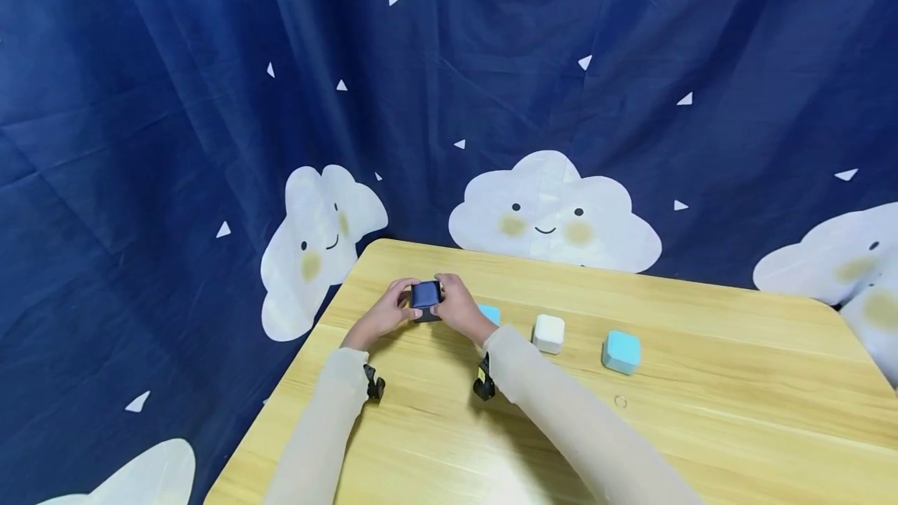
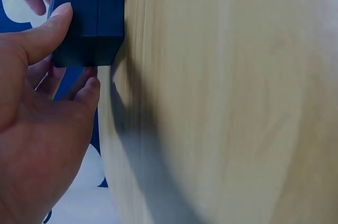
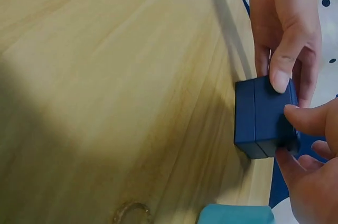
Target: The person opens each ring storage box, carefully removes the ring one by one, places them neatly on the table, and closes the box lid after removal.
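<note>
A small dark blue jewelry box point(image 1: 426, 294) stands on the far left part of the wooden table, with a seam running round its sides below the top. My left hand point(image 1: 386, 312) pinches its left side, thumb on the near face and fingers behind. From the right, my right hand point(image 1: 459, 308) grips the same box, its thumb also on the near face. In the right wrist view both thumbs press the part of the box point(image 3: 270, 118) above the seam, and the lid is down on the base. The far fingers are partly hidden behind the box.
Right of the hands on the table point(image 1: 737, 380) sit a white rounded cube point(image 1: 549, 333) and a light blue one point(image 1: 621, 351). Another light blue cube point(image 1: 490, 313) is partly hidden behind my right wrist. A thin ring point(image 1: 620, 396) lies nearer. A blue cloud-patterned curtain point(image 1: 421, 100) hangs behind.
</note>
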Tool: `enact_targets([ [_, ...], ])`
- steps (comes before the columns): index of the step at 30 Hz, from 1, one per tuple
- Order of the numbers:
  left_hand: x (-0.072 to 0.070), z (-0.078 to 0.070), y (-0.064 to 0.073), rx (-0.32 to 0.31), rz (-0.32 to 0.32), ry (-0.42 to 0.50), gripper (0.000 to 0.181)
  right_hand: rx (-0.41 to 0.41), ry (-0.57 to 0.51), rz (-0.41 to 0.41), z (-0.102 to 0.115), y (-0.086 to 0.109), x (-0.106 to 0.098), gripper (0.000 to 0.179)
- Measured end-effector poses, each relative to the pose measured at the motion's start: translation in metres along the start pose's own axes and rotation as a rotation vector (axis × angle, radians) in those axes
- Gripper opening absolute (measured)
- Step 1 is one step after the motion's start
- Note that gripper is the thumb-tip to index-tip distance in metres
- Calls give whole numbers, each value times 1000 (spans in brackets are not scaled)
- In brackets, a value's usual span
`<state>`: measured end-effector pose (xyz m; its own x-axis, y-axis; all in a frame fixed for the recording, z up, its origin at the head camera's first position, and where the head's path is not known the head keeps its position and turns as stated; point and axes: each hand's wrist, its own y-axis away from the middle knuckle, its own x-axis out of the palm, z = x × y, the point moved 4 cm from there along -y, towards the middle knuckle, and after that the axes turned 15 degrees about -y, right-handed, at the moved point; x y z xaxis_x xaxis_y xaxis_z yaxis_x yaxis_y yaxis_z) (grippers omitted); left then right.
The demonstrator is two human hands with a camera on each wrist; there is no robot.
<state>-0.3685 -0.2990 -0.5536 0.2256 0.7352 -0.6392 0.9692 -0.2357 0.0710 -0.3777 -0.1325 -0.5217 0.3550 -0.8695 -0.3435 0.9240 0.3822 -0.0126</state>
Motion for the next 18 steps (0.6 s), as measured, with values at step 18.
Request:
enact_targets([
  [18,-4,5,26,-34,87,59,65,5,-28,88,-5,16,9,68],
])
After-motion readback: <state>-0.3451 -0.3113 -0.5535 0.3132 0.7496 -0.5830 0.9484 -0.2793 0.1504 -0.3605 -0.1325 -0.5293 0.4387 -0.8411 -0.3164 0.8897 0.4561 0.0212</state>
